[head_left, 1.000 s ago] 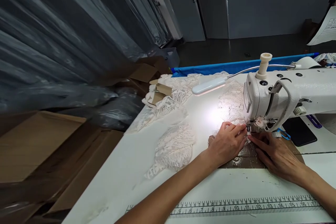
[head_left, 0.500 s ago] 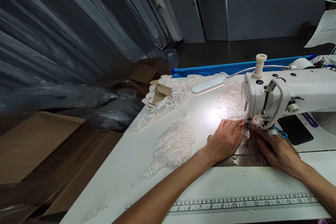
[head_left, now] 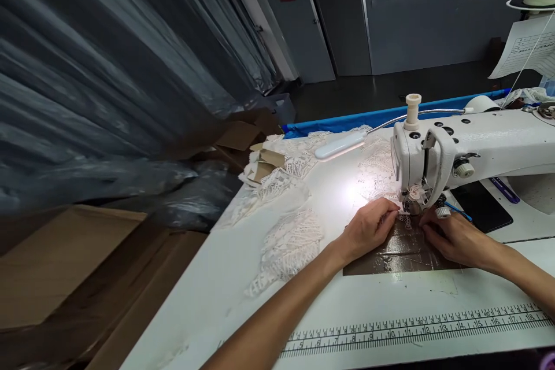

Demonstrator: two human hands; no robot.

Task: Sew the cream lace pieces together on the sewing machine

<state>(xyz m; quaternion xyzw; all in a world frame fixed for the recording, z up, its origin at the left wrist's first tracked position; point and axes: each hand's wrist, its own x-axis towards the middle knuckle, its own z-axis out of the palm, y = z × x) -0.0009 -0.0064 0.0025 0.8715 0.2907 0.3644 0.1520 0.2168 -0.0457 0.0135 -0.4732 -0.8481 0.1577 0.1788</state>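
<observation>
My left hand [head_left: 373,224] is closed in a pinch on the edge of white lace [head_left: 376,176], just left of the needle area. The lace runs back behind that hand on the table. My right hand [head_left: 459,238] sits right of the presser foot, its thumb and fingertips pressed together; what they hold, if anything, is too small to make out. Between the hands stands the head of a white sewing machine [head_left: 498,147], with a pale pink fabric flower [head_left: 416,192] near its needle. A shiny brown plate [head_left: 403,254] lies under both hands.
More lace [head_left: 290,245] lies heaped on the white table [head_left: 208,306]. A lamp [head_left: 340,145] lights the sewing spot. A black phone [head_left: 481,208] and purple snips [head_left: 504,191] lie under the machine arm. A printed ruler [head_left: 416,332] runs along the front edge; cardboard boxes [head_left: 143,289] stand left.
The view has shifted slightly. My left hand has gone from lying flatter over the lace to a tighter pinch. Less lace shows in front of the needle, and my right fingertips have drawn together.
</observation>
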